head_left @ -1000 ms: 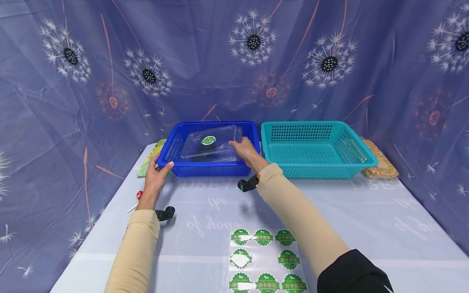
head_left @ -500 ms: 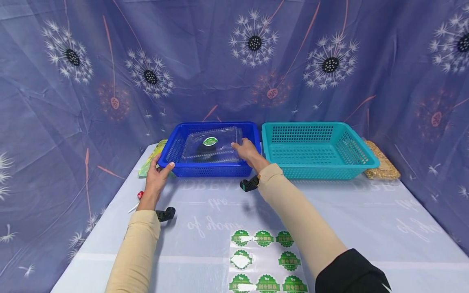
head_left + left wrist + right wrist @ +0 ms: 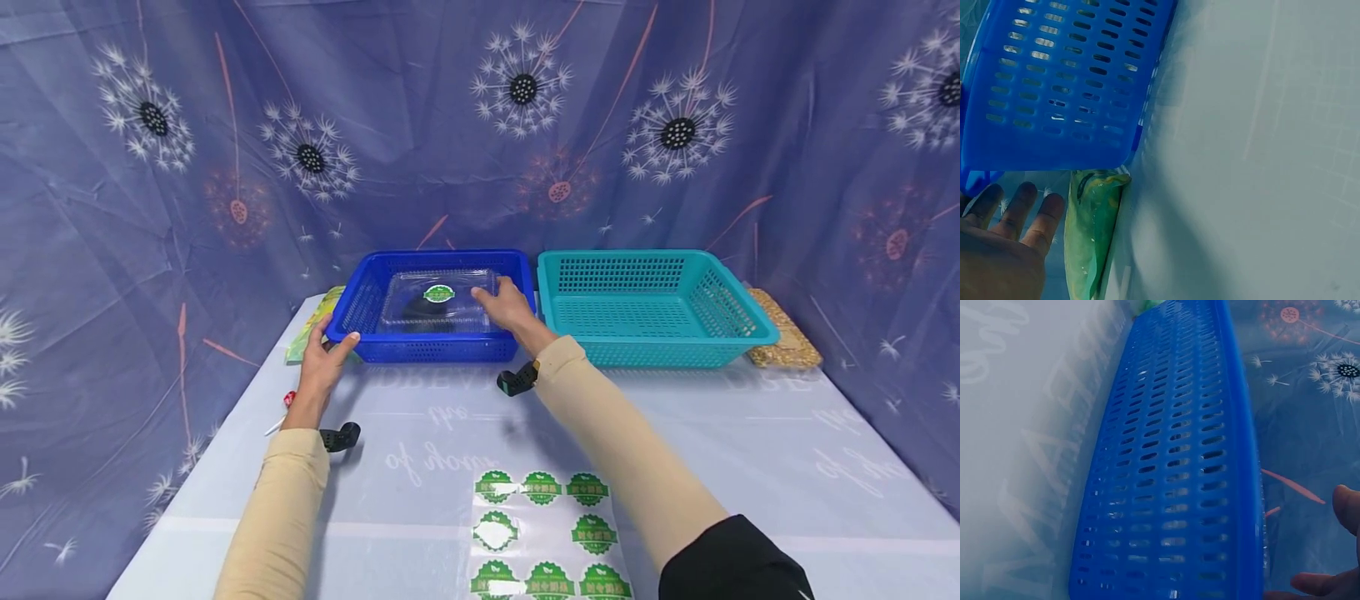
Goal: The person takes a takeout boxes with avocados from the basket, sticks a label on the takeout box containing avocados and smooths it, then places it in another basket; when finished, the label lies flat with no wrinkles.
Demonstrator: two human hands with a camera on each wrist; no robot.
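At the back left of the table, a blue perforated basket [image 3: 431,350] holds a clear plastic clamshell box [image 3: 401,308]. On the lid is a round green-and-white sticker [image 3: 439,293]. My left hand [image 3: 322,364] holds the basket's front left corner, its thumb along the front rim. In the left wrist view several fingers [image 3: 1040,225] spread below the basket's end. My right hand [image 3: 510,307] reaches over the front rim to the box's right end. In the right wrist view its thumb [image 3: 1347,506] and fingers stand apart with a gap between them, beyond the rim.
A teal basket [image 3: 660,352] stands right of the blue one. A bag of nuts or grains [image 3: 783,333] lies beyond it. On the left are a green-yellow packet [image 3: 303,337] and a red lollipop [image 3: 289,399]. A sheet of green stickers [image 3: 543,532] lies in front.
Inside the blue basket the clear box has turned from a slant to nearly straight and sits a little lower. My right hand stays at its right end; my left hand stays at the corner.
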